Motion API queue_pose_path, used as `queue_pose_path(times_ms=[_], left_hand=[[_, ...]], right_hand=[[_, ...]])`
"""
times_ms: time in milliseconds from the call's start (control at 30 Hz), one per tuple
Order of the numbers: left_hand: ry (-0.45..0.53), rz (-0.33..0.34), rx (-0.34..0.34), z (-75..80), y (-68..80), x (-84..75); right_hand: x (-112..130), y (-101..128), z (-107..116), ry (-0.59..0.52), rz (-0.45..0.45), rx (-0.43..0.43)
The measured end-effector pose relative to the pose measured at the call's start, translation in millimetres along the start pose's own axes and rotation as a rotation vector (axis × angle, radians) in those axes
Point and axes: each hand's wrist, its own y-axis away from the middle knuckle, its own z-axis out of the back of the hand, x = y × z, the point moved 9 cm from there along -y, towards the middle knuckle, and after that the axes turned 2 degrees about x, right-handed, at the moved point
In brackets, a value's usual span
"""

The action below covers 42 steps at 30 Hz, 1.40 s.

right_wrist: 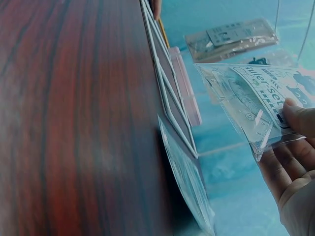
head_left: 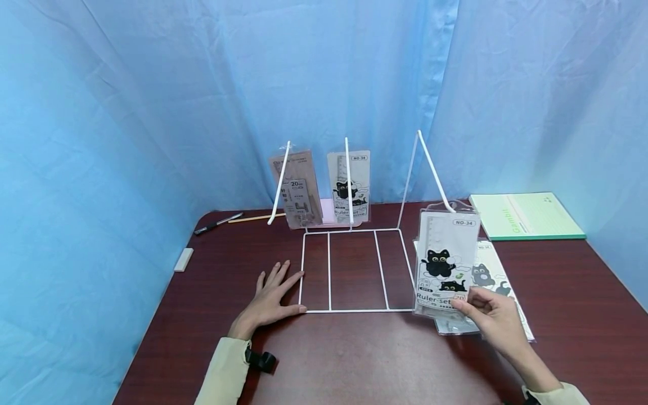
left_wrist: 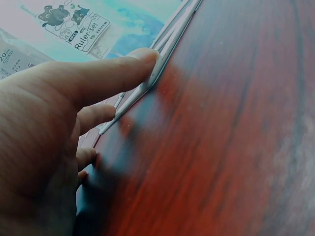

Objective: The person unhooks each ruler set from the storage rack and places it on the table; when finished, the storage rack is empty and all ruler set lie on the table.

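A white wire display rack [head_left: 354, 311] stands on the table with three prongs slanting toward me. My right hand [head_left: 498, 323] pinches the lower right corner of a clear-sleeved ruler set [head_left: 448, 259] printed with black cats. The top of this pack overlaps the tip of the right prong [head_left: 436, 171]. On the left prong hangs a brownish ruler pack [head_left: 309, 169]; another cat ruler set [head_left: 361, 180] hangs on the middle one. Fingers spread, my left hand [head_left: 268, 301] rests at the rack base's left side, its thumb [left_wrist: 142, 56] touching the front corner wire.
More cat-printed packs [head_left: 498, 273] lie partly under the held ruler set. A green notebook [head_left: 531, 216] lies at the back right. A pen [head_left: 217, 224], a pencil [head_left: 253, 218] and a white eraser [head_left: 183, 260] lie at the left. Something pink [head_left: 327, 211] sits behind the rack.
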Motion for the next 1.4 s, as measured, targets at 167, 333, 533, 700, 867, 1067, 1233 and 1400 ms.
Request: queue_pose_path(times_ms=[167,333,533,700,867,1067,1233,1400], left_hand=[[-0.003,-0.002,0.001,-0.3,0.2,0.7],[0.002,-0.015,-0.018,0.7,0.8,-0.7],[0.021,-0.033,-0.049,1.6,1.0,-1.0],[0.009,-0.023,-0.027,0.9,0.8,-1.1],[0.002,-0.016,-0.016,0.5,-0.3,-0.9],[0.002,-0.017,-0.022,1.6,0.0,-1.4],[0.001,-0.017,-0.024,1.6,0.0,-1.2],[-0.003,-0.012,-0.017,0.8,0.4,-0.9]], right_hand=[[-4,-1,12,0.035,-0.058,-0.025],[-13,-2,23,0.043,-0.1,-0.027],[-30,-1,40,0.073,-0.18,-0.034],[-43,-2,59,0.128,-0.217,-0.032],[-52,-1,76,0.152,-0.244,-0.033],[-70,0,94,0.183,-0.305,0.011],[-86,1,107,0.194,-0.363,0.031],[-102,0,120,0.153,-0.404,0.032]])
